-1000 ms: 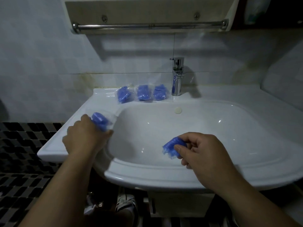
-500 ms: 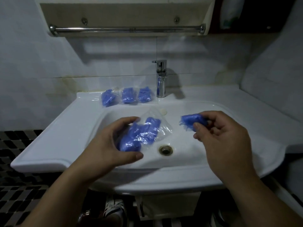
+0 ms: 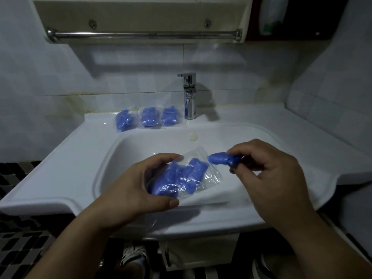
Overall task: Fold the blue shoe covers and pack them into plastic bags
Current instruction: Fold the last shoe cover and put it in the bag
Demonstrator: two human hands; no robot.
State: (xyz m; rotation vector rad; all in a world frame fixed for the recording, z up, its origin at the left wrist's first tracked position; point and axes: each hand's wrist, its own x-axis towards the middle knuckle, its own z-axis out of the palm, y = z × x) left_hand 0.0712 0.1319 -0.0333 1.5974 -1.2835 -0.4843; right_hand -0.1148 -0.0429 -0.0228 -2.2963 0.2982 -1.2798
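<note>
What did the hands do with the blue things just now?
The left hand carried its plastic bag from the sink's left rim to over the basin. The right hand brought its folded shoe cover close to the bag. Both still grip. Three packed bags by the tap stayed.

Bare forearms (image 3: 80,244), striped white sneaker (image 3: 133,256)

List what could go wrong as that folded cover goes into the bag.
1. The right hand pinches only one end of the folded shoe cover; it may unroll or slip into the sink basin below.
2. The left hand grips the plastic bag at its filled end, so the limp clear end may not open, and the cover could jam against it.
</note>
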